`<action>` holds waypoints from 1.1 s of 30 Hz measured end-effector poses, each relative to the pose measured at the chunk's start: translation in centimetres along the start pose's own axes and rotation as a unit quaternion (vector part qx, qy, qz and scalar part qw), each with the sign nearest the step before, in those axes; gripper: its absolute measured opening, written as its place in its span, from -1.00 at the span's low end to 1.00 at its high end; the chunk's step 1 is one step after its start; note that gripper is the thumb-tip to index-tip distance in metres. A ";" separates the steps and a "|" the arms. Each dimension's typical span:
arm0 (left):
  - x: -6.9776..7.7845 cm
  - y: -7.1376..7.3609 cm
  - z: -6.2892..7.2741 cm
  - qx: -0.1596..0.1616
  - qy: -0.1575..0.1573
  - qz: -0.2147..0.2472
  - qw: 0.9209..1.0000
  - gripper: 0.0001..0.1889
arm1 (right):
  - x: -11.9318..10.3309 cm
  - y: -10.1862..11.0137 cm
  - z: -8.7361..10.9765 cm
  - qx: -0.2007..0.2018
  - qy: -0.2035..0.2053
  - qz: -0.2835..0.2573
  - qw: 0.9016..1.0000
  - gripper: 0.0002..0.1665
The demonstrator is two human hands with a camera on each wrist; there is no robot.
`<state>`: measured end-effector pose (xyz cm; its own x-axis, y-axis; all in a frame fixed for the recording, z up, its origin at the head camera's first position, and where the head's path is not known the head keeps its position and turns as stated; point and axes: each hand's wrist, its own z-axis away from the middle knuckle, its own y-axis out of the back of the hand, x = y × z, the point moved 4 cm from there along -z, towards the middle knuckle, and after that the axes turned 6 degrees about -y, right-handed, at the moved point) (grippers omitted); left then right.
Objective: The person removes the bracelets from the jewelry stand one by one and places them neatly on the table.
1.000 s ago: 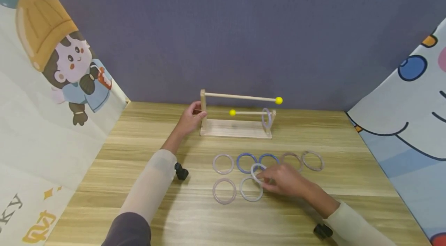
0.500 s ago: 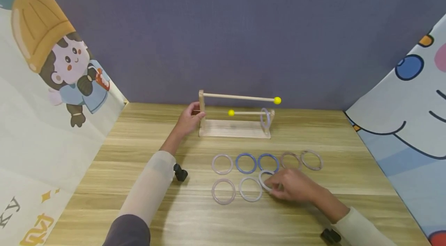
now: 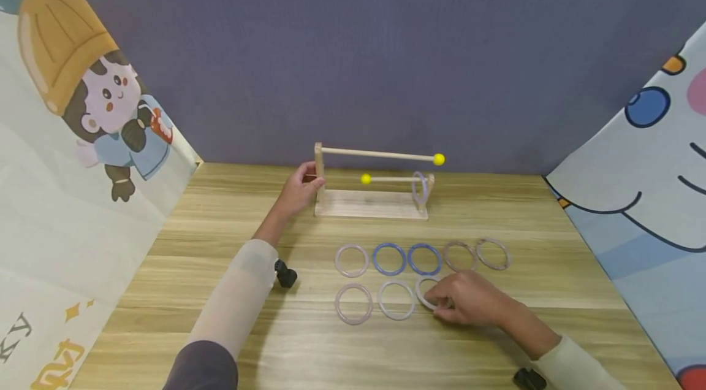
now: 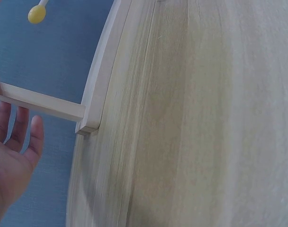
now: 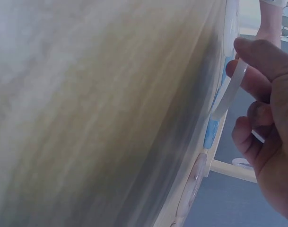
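My left hand (image 3: 300, 191) holds the left upright of a wooden bangle stand (image 3: 372, 203), thumb in front and fingers behind. In the left wrist view the post (image 4: 42, 101) passes between thumb and fingers. The stand has two horizontal rods with yellow ball ends; one pale lilac bangle (image 3: 419, 189) hangs on the lower rod. Between thumb and index finger, my right hand (image 3: 471, 299) pinches a white bangle (image 3: 421, 293), partly hidden by the fingers. In the right wrist view this bangle (image 5: 229, 92) is tilted, its lower edge close to the tabletop.
Behind the pinched bangle lies a row with a pale bangle (image 3: 352, 260), two blue bangles (image 3: 389, 244) and two brownish ones (image 3: 493, 268). A pinkish bangle (image 3: 354, 321) and a whitish one (image 3: 396, 317) lie to its left. A dark wall (image 3: 353, 59) rises behind the table.
My right hand has moved right and slightly toward me with the white bangle, lowering it beside the whitish one. The left hand keeps its hold on the stand.
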<state>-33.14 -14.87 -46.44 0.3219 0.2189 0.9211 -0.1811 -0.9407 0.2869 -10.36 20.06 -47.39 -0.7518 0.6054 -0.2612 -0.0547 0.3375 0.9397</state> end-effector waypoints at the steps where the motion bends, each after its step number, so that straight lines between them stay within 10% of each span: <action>1: 0.0 0.0 0.0 0.000 0.000 -0.001 1.000 -0.55 | 0.0 0.0 0.0 -0.001 -0.001 0.001 1.000 -0.74; 33: 0.2 0.0 0.1 0.000 -0.006 0.001 1.000 -0.54 | 0.1 -0.3 0.8 -0.073 -0.054 -0.006 0.996 -0.72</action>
<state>-32.97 -14.81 -46.29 0.3329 0.2133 0.9185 -0.1820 -0.9412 0.2846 -9.86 20.60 -47.91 -0.6761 0.6788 -0.2864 -0.1640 0.2403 0.9568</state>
